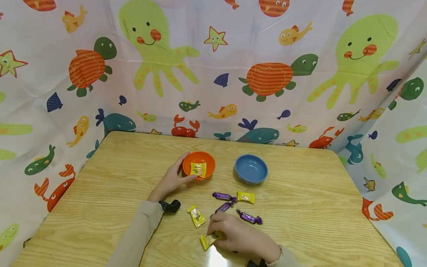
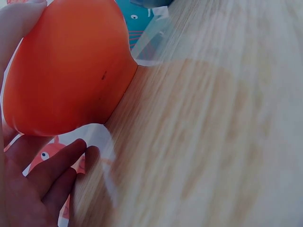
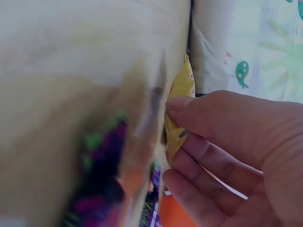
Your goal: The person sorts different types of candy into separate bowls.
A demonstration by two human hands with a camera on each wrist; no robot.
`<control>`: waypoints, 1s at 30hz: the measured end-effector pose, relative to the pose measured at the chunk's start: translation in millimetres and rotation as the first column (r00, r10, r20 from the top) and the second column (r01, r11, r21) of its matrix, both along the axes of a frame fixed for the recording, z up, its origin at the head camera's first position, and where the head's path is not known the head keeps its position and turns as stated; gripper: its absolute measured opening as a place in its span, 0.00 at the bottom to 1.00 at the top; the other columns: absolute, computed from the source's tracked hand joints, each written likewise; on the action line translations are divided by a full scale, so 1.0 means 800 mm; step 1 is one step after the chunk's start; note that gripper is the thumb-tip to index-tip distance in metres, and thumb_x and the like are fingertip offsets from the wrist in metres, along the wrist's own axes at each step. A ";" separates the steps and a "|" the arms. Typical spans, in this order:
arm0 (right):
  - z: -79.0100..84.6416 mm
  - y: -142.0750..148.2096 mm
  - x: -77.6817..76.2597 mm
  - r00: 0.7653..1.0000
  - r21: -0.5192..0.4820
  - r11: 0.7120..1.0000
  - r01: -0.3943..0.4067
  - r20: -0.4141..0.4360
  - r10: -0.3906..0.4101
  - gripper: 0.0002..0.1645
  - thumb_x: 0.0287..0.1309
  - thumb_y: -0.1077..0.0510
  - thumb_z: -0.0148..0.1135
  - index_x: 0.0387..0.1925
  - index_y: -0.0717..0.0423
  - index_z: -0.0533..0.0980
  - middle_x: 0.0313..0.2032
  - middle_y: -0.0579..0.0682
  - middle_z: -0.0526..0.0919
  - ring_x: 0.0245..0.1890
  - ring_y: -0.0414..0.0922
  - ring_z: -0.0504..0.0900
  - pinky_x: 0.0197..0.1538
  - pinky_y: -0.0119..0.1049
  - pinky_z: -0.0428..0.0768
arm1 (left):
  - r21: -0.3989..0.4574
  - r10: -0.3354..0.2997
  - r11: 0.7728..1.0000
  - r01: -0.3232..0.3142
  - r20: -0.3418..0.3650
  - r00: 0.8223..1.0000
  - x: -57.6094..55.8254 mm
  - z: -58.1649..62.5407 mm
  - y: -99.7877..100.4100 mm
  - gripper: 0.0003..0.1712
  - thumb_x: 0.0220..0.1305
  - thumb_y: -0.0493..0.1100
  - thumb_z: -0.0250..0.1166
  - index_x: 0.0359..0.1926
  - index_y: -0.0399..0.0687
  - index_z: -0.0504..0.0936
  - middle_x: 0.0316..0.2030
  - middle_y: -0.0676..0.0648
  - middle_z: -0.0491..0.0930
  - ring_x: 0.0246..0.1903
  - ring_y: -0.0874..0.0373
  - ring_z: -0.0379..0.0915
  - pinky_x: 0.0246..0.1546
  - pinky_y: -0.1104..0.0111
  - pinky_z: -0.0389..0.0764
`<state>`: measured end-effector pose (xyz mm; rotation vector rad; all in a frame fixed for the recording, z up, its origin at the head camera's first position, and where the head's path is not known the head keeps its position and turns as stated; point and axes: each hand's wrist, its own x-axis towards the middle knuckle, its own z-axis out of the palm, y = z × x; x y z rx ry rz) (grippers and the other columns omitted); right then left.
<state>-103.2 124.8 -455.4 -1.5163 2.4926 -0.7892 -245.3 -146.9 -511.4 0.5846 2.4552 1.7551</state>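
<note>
Currently pinched: a yellow candy (image 1: 207,241), clamped between the thumb and fingers of your right hand (image 1: 238,233); whether it touches the table (image 1: 307,211) is hard to tell.
Pinch risk: your thumb presses on the wrapper's middle, so the candy could slide out if your grip slackens.
Loose yellows: the near yellow (image 1: 197,216) lies left of that hand, the far yellow (image 1: 245,197) just beside a purple tip.
Purples: three purple candies (image 1: 249,217) lie beyond your knuckles, one partly hidden; a low sweep could scatter them.
Orange bowl (image 1: 199,157): it stands on the wood, yellow candy inside, your left hand (image 1: 173,176) clamped round its side.
Bowl risk: uneven pressure near the rim could tip it.
Blue bowl (image 1: 251,170): it stands well apart from both hands, to the right.
</note>
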 end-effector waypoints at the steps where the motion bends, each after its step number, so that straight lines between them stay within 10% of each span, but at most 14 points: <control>1: 0.002 0.001 -0.001 1.000 -0.006 1.000 0.004 -0.003 -0.004 0.13 0.50 0.64 0.73 0.40 0.52 0.84 0.41 0.42 0.79 0.43 0.33 0.76 0.49 0.20 0.74 | 0.002 0.000 1.000 0.000 -0.001 1.000 0.000 0.000 0.000 0.56 0.57 0.58 0.74 0.78 0.56 0.52 0.74 0.50 0.56 0.74 0.52 0.48 0.73 0.48 0.48; 30: 0.073 -0.011 -0.095 0.982 -0.104 0.978 0.180 0.085 -0.171 0.12 0.53 0.67 0.72 0.42 0.57 0.85 0.42 0.48 0.83 0.42 0.43 0.81 0.47 0.40 0.83 | 0.030 -0.026 0.999 0.026 0.000 1.000 -0.001 0.000 -0.001 0.55 0.59 0.54 0.74 0.78 0.55 0.51 0.74 0.51 0.57 0.73 0.54 0.50 0.73 0.49 0.49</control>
